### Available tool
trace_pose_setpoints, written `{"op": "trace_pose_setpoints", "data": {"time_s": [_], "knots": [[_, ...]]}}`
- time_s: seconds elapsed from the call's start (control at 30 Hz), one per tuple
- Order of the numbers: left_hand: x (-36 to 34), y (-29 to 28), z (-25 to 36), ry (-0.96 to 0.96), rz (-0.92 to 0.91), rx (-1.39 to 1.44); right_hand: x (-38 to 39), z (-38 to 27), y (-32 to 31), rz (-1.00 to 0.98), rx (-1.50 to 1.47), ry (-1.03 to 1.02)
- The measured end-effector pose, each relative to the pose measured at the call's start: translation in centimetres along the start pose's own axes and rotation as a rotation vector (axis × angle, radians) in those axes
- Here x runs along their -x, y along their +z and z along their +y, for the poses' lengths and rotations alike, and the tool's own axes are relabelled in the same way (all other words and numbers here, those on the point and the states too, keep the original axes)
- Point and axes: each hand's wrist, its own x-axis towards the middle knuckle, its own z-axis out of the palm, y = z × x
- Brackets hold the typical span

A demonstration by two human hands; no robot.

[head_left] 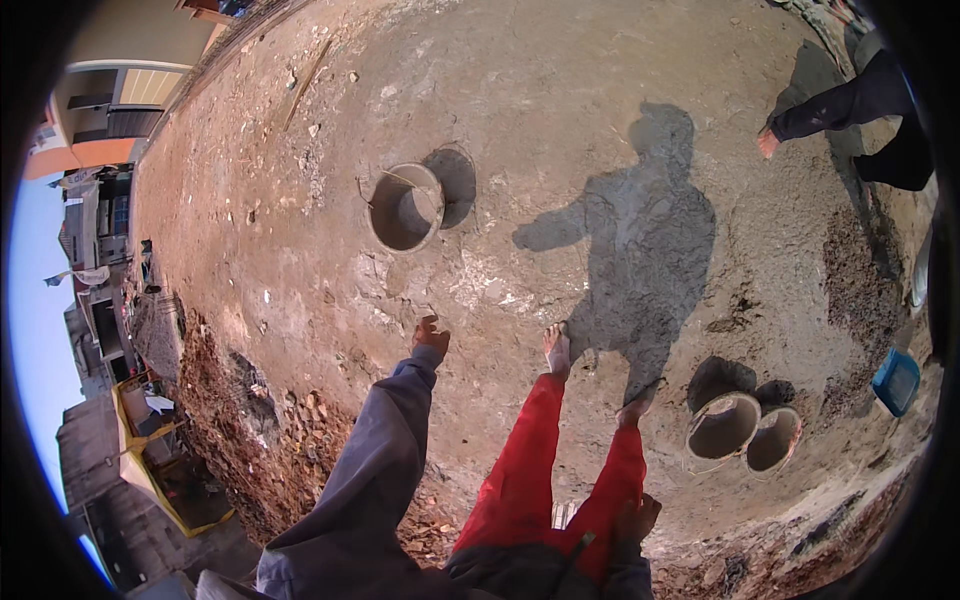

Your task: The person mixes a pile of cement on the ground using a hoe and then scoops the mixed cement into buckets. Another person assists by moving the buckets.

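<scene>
My left hand [430, 338] reaches forward over the muddy ground at the end of a grey-blue sleeve. Its fingers are loosely bent and apart, with nothing between them. The nearest thing ahead of it is a round bucket [405, 207] with a thin wire handle, standing apart from the hand. The bucket looks hollow, with grey residue inside. Low beside my red-trousered right leg is my right hand [638, 518]; its fingers are small and shadowed, so their grip cannot be made out. My bare feet [557, 350] stand on wet grey mud.
Two more buckets [724, 426] stand together at the right, with a blue container [896, 382] beyond them. Another person's dark-clad leg and bare foot [768, 142] show at upper right. Rubble [300, 430] lies left of me. A stick [308, 84] rests farther off; buildings line the left.
</scene>
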Motion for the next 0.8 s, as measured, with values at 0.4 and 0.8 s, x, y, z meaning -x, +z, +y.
{"op": "trace_pose_setpoints", "data": {"time_s": [0.4,0.8], "knots": [[-22.7,-5.0,-3.9,0.173,-0.068,-0.451,2.8,-13.5,3.9,0.120,-0.042,-0.046],[-27.9,-16.6,-6.8,0.289,-0.032,-0.467,17.3,-12.4,12.8,0.062,-0.097,0.455]]}}
